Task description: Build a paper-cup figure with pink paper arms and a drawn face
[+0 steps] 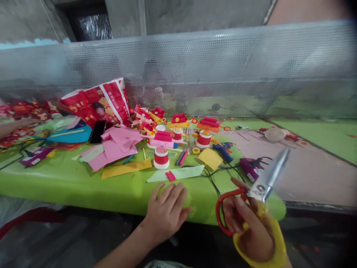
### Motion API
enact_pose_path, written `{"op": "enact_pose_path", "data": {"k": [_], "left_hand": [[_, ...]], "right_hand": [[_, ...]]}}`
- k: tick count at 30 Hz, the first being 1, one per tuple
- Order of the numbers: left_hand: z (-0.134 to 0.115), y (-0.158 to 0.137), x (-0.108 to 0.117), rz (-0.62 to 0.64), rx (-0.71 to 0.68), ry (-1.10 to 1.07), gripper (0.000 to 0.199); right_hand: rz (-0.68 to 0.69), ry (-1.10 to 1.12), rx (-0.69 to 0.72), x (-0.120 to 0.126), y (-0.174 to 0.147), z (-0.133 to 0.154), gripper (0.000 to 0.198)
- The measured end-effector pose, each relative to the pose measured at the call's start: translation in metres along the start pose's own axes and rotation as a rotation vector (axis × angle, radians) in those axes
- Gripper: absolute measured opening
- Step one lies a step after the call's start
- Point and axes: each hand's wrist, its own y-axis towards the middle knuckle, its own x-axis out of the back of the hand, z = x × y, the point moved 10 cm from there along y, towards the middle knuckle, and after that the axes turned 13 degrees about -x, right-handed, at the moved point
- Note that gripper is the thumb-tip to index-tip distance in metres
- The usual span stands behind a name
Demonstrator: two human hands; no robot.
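My right hand [253, 227] is closed around the handles of a large pair of scissors [269, 178], one loop red and the other yellow. The silver blades point up and away, with nothing between them. My left hand [169, 208] lies palm down at the table's near edge, fingers extended and holding nothing. Just beyond its fingertips, a small red paper piece [170, 176] rests on a pale green paper strip [189, 172]. Behind the strip stands a red-and-white paper-cup figure [161, 159] with a pink face and red rolls on top.
Similar figures [204, 138] stand behind. Pink sheets [119, 143], a yellow strip [125, 169] and a yellow square [210, 159] lie around. A blue glue gun [224, 152], black cables and a purple power strip [251, 169] are rightward. A red bag [97, 102], phone [97, 132] and another person's arm [12, 127] are leftward.
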Motion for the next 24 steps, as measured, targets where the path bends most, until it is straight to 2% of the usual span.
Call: {"op": "enact_pose_path", "data": {"k": [3,6,9,13,20,24], "left_hand": [[0.022,-0.009,-0.025,0.09,0.09,0.053,0.055],[0.027,-0.02,-0.036,0.084,0.114,0.037,0.053],[0.028,-0.029,-0.035,0.048,0.129,-0.004,0.043],[0.027,-0.031,-0.025,-0.015,0.113,-0.035,0.03],[0.037,-0.029,-0.022,-0.032,0.161,-0.139,0.027],[0.044,-0.028,-0.02,-0.042,0.201,-0.185,0.025]], "right_hand": [[-0.009,0.004,-0.033,-0.001,0.004,-0.01,0.068],[-0.032,-0.009,-0.099,-0.006,0.0,-0.023,0.07],[-0.058,-0.072,-0.143,-0.005,0.001,-0.033,0.074],[-0.014,-0.129,-0.141,-0.009,0.009,-0.04,0.076],[0.024,-0.198,-0.199,-0.023,0.015,-0.051,0.084],[0.028,-0.218,-0.204,-0.027,0.015,-0.052,0.081]]}}
